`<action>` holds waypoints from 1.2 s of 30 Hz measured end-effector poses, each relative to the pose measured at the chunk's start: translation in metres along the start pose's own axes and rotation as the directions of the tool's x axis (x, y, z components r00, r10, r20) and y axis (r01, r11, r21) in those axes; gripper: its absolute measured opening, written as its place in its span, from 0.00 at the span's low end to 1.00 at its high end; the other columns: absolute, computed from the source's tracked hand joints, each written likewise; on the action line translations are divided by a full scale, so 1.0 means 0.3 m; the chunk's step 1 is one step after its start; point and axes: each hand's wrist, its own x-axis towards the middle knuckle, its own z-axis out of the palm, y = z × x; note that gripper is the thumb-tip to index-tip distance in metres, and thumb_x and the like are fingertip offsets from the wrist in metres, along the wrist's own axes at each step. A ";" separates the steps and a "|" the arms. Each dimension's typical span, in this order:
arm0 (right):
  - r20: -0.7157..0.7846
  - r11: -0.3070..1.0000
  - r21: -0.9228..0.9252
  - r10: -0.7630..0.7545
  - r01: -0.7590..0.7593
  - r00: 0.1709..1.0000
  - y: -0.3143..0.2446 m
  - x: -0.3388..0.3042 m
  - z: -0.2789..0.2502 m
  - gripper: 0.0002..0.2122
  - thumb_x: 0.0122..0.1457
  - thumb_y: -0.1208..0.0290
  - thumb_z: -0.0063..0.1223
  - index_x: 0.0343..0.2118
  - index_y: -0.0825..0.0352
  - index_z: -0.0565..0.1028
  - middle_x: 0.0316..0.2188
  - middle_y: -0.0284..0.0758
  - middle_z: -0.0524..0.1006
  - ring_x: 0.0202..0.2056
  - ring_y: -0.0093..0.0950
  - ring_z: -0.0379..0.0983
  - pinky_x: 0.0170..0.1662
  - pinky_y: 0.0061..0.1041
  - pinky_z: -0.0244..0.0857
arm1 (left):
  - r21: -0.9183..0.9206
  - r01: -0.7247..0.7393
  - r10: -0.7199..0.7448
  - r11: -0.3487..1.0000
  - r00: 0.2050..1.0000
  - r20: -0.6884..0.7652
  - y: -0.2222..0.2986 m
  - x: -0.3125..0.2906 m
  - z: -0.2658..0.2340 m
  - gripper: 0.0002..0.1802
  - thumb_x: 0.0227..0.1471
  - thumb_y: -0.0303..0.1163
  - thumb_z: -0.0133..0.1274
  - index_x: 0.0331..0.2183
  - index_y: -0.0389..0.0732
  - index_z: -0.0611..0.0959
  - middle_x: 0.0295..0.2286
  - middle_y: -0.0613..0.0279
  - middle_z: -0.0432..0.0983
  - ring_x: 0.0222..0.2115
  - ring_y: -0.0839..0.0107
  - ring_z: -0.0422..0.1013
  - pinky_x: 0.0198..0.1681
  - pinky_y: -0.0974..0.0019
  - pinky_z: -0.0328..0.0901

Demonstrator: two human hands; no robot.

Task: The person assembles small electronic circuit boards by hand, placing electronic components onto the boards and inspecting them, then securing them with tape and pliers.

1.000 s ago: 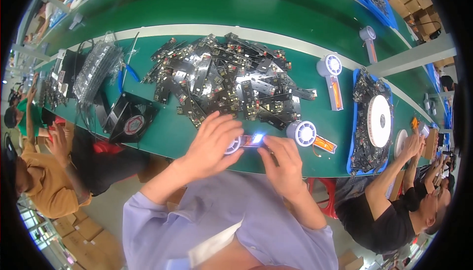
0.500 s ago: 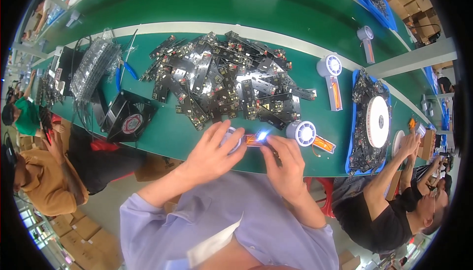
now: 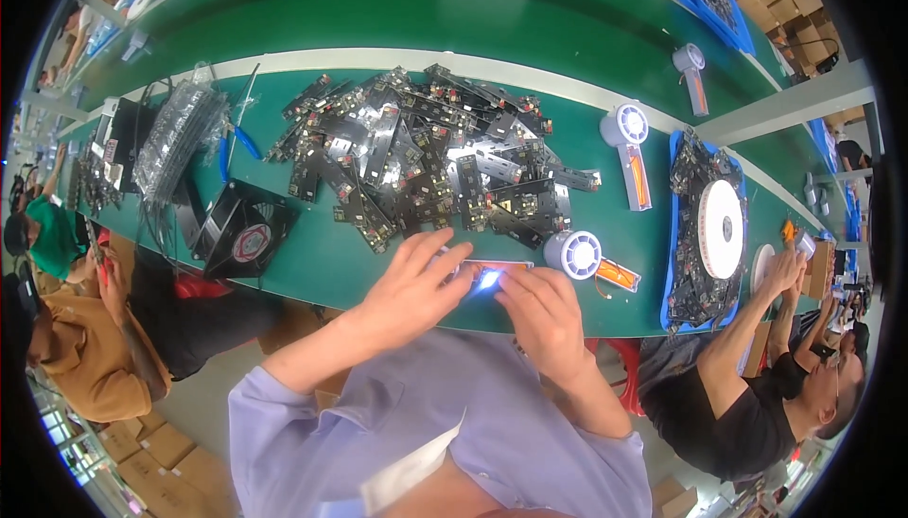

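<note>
Near the front edge of the bench, my left hand is closed around the head of a small handheld fan, which its fingers mostly cover. The fan's open handle points right, toward my other hand. A small lit piece, apparently a circuit board, glows blue-white just below the handle. My right hand pinches at this piece's right end, fingertips against the handle. Glare hides the piece's details. Just right of my fingers lies another handheld fan, its handle open over an orange part.
A big heap of black circuit boards covers the middle of the bench. Left stand a black square fan, blue-handled pliers and plastic-wrapped parts. Right are an upright fan and a blue tray holding a white reel.
The glowing piece has shifted down and left, from the handle's upper side to just below it. My right hand has moved slightly left and down with it. The left hand keeps its grip.
</note>
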 end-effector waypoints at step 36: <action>0.069 0.971 0.211 -0.130 0.113 0.989 0.055 0.076 0.034 0.10 0.55 0.79 0.66 0.41 0.74 0.83 0.48 0.45 0.83 0.51 0.43 0.81 0.56 0.42 0.75 | -0.226 0.079 -0.090 0.971 0.995 -0.041 0.014 0.037 -0.021 0.23 0.50 0.23 0.68 0.49 0.33 0.81 0.50 0.49 0.76 0.54 0.46 0.72 0.57 0.48 0.67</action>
